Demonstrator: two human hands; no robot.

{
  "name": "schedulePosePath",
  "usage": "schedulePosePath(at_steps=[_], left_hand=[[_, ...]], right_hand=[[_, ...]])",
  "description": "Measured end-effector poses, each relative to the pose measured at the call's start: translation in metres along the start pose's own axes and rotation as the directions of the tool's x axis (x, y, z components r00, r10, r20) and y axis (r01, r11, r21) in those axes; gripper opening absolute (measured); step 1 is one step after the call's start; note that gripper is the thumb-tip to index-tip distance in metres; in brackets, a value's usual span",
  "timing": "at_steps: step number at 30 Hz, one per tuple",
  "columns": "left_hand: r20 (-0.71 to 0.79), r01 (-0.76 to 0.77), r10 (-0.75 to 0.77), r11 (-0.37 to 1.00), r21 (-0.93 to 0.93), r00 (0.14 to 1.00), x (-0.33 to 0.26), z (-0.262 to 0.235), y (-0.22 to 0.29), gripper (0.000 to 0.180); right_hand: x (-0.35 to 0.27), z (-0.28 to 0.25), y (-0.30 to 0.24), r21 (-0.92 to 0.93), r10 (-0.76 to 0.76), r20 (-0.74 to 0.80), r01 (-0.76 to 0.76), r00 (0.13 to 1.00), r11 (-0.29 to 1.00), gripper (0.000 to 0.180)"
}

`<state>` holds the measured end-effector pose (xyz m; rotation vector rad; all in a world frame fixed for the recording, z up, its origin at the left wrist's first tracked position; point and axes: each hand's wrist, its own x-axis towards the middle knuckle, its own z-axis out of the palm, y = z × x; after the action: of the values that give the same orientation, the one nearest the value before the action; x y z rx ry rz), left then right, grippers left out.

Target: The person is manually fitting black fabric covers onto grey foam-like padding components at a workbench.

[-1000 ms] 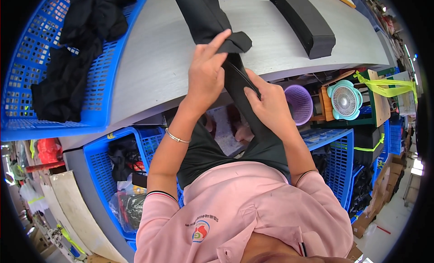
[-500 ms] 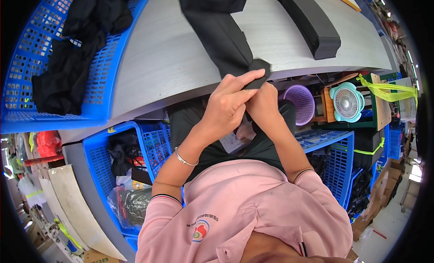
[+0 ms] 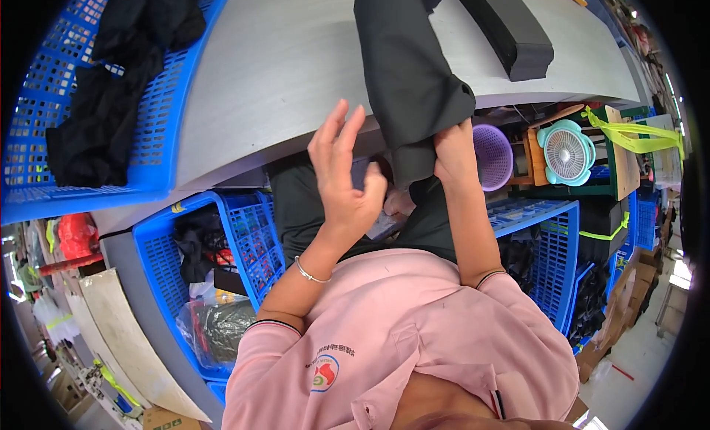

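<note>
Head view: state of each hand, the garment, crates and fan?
left hand: open, fingers spread, holding nothing
right hand: shut on black garment
black garment: draped over the table edge, lower end bunched
left blue crate: on the table, holds dark clothes
long black pad: lying flat on the table
teal fan: upright, running or not cannot be told

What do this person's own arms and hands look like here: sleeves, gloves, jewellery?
Both hands are bare, no gloves. The left hand has a thin silver bracelet at the wrist. The right hand shows no jewellery. Both forearms are uncovered; pink sleeves with dark-edged cuffs are pushed up near the elbows.
</note>
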<state>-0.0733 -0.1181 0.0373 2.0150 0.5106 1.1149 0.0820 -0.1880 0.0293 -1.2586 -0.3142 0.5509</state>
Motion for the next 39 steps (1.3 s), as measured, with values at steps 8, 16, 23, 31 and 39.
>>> schedulePosePath(at_steps=[8, 16, 23, 31, 39], left_hand=[[-0.156, 0.03, -0.033, 0.999, -0.021, 0.987, 0.017, 0.036, 0.007, 0.073], [-0.229, -0.062, 0.016, 0.979, -0.194, 0.973, 0.022, 0.039, 0.02, 0.058], [-0.209, -0.044, -0.006, 0.972, -0.232, 0.978, 0.017, 0.034, 0.028, 0.062], [-0.156, -0.025, -0.012, 0.971, -0.237, 0.988, 0.011, 0.033, 0.031, 0.064], [-0.143, -0.019, -0.018, 0.968, -0.251, 0.99, 0.004, 0.039, 0.022, 0.058]], right_hand=[[-0.021, 0.011, -0.025, 0.283, 0.092, 0.025, -0.095, 0.995, 0.955, 0.042], [-0.023, -0.001, -0.007, 0.413, 0.098, 0.079, -0.123, 0.992, 0.902, 0.043], [-0.03, 0.002, -0.007, 0.453, 0.082, 0.162, -0.148, 0.983, 0.879, 0.049], [-0.031, 0.009, -0.004, 0.472, 0.144, 0.09, -0.17, 0.985, 0.865, 0.041], [-0.019, 0.003, 0.008, 0.622, 0.231, 0.173, -0.288, 0.957, 0.728, 0.034]])
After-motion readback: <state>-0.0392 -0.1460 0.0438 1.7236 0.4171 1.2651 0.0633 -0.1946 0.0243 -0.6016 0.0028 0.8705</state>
